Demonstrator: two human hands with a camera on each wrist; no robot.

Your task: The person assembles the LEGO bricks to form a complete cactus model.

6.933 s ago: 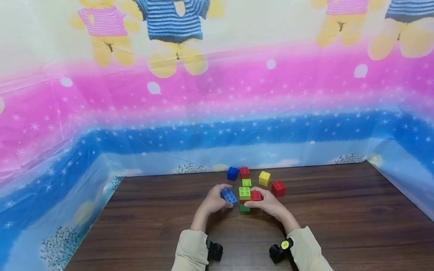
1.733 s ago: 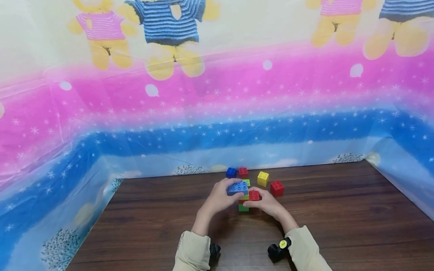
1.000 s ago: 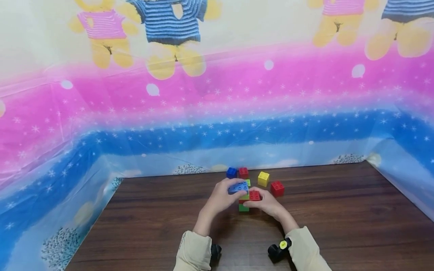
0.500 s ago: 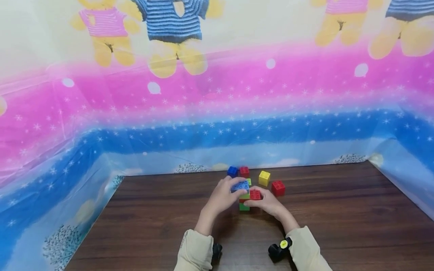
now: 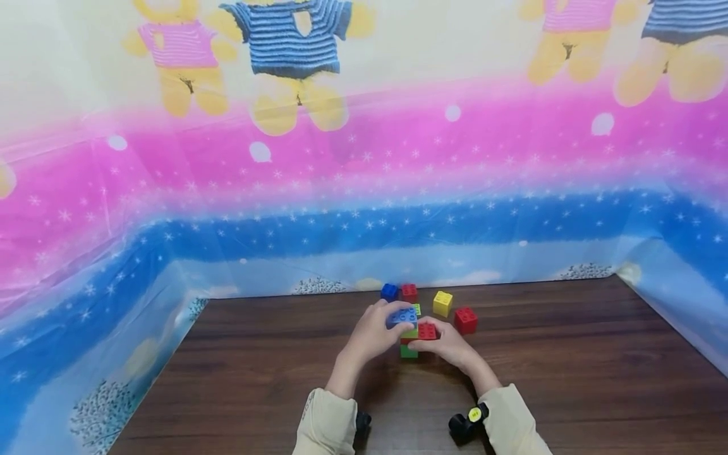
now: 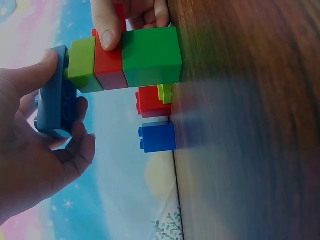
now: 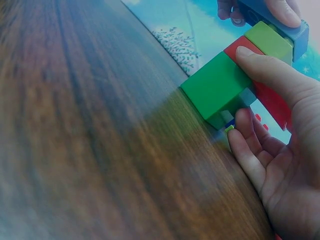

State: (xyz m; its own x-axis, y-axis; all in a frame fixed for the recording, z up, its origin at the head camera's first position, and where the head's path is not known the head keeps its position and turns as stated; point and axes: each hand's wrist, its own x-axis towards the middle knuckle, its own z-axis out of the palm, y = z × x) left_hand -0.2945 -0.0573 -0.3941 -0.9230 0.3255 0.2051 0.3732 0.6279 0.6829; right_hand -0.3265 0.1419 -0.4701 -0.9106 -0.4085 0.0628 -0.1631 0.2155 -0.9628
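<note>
"How's the table point(image 5: 256, 379)?"
"Far edge point(image 5: 512, 283) beyond the green block point(image 6: 152, 57), wide tabletop either side of it"
"What's held?"
"Left hand point(image 5: 370, 332) grips the blue brick point(image 6: 52, 100) above the green block; right hand point(image 5: 452, 344) pinches the red brick point(image 5: 426, 331) directly on it"

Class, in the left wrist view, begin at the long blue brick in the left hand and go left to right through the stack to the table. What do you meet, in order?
Long blue brick → lime brick → red brick → green brick → wooden table.
</note>
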